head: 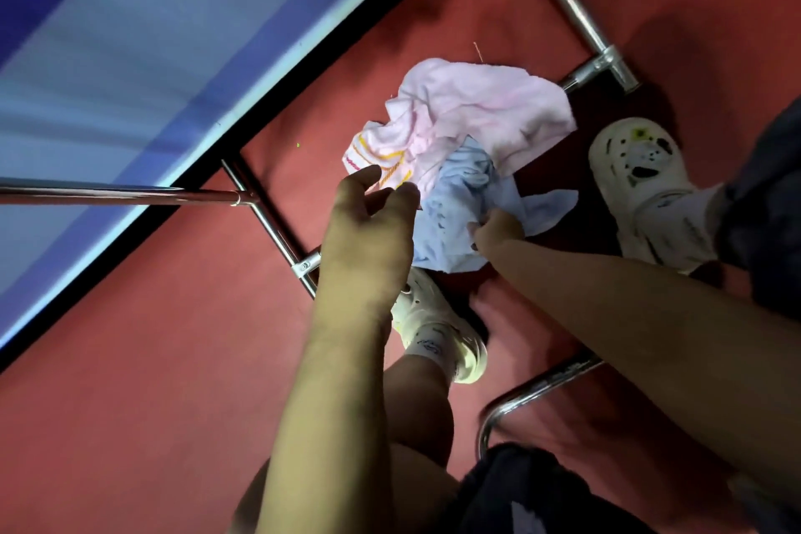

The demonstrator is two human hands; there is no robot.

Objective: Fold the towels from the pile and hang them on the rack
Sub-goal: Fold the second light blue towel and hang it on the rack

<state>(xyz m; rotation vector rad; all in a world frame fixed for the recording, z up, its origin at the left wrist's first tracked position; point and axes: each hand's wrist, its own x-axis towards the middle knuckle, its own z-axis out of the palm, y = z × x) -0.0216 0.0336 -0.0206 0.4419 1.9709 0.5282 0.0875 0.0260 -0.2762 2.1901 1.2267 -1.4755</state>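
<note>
Two bare arms reach down from the bottom of the head view to a small pile on the red floor. On the right side, the right hand is pinched shut on the blue towel. Over on the other side, the left hand is half open, fingers curled, holding nothing, just beside the pink towel. Both towels lie scrunched between the shoes, near the rack legs. I think this is the picking-up step. Next the blue towel must be lifted and shaken flat, with the left hand finding a corner. It is too crumpled to show a long side or which way it points
</note>
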